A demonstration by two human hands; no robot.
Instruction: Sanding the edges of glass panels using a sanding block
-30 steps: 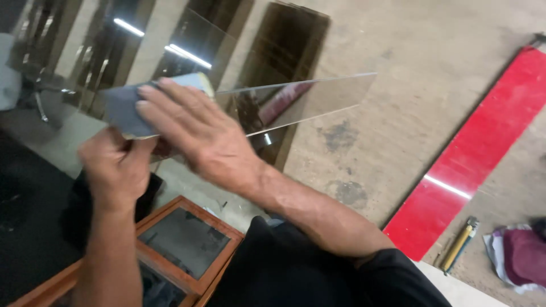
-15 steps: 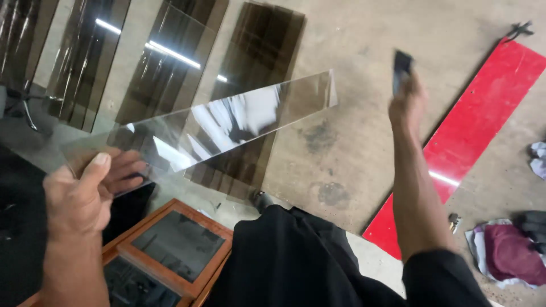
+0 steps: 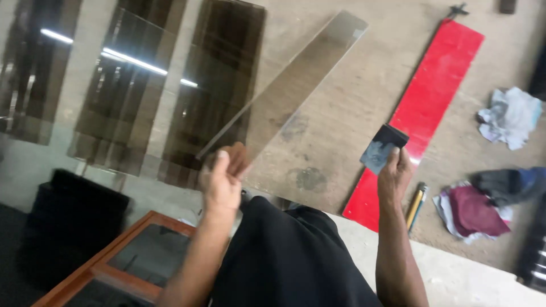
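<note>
Glass is the material under inspection: your left hand (image 3: pixel 223 179) is closed on the near end of a long clear glass strip (image 3: pixel 296 85), thumb on top and fingers beneath, so the strip runs up and away from that hand, clear of the floor. Your right hand (image 3: pixel 395 173) is closed on a small dark abrasive block (image 3: pixel 384 149), held upright well to the right of the strip and not touching it.

Beyond your left hand, three dark tinted glass panels (image 3: pixel 219 91) lie side by side on the concrete floor (image 3: pixel 352 102). Just behind your right hand lies a long red board (image 3: pixel 432 96); below that hand, a yellow-and-black cutter (image 3: pixel 416 203) rests on the floor. Farther right sit a pale crumpled rag (image 3: pixel 510 116) and a heap of maroon and dark cloths (image 3: pixel 480 207). Below your left hand, a wood-framed glass piece (image 3: pixel 133 261) lies beside a black block (image 3: pixel 71 224).

Judgement on handling: one-ended support leaves the far end free to flex, so keep the grip firm and the strip steady. Bring the block flat to the edge, draw it along in even passes, and keep your fingers off the raw edge. I cannot tell whether that edge is already smoothed.
</note>
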